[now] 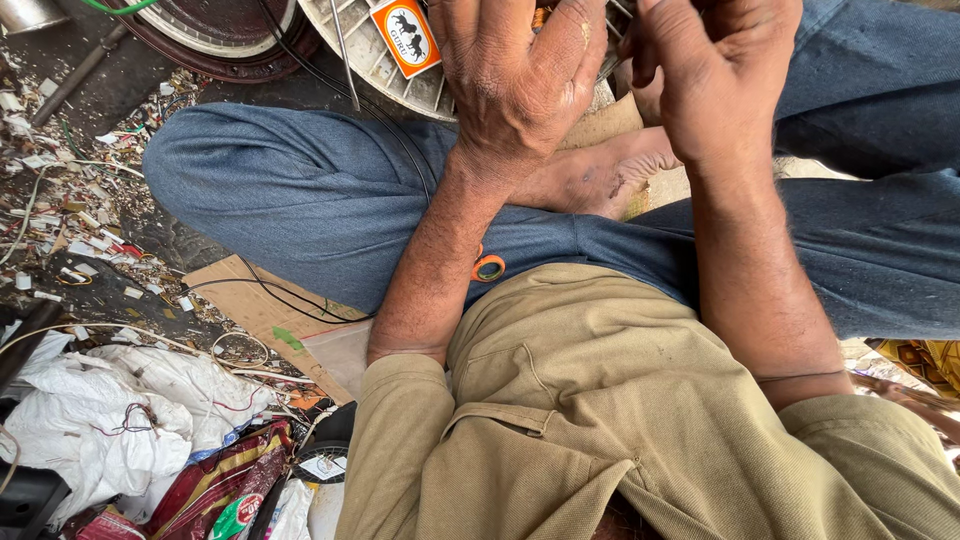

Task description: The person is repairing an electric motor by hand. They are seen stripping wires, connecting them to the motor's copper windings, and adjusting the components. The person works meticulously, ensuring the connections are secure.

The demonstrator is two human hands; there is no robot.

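The khaki shirt (600, 420) fills the near foreground, above it the crossed legs in blue trousers (300, 200). Both hands work at a white ribbed motor housing (400, 60) at the top edge. The left hand (515, 75) lies fingers-down over its rim; whether it grips cannot be told. The right hand (715, 70) is curled, contents hidden. Copper windings (540, 15) barely show between the hands; progress appears partial.

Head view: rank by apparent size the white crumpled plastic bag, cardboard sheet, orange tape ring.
1. White crumpled plastic bag, largest as seen.
2. Cardboard sheet, though partly hidden under the leg, so its true extent is unsure.
3. Orange tape ring, clearly smallest, beside the left forearm.
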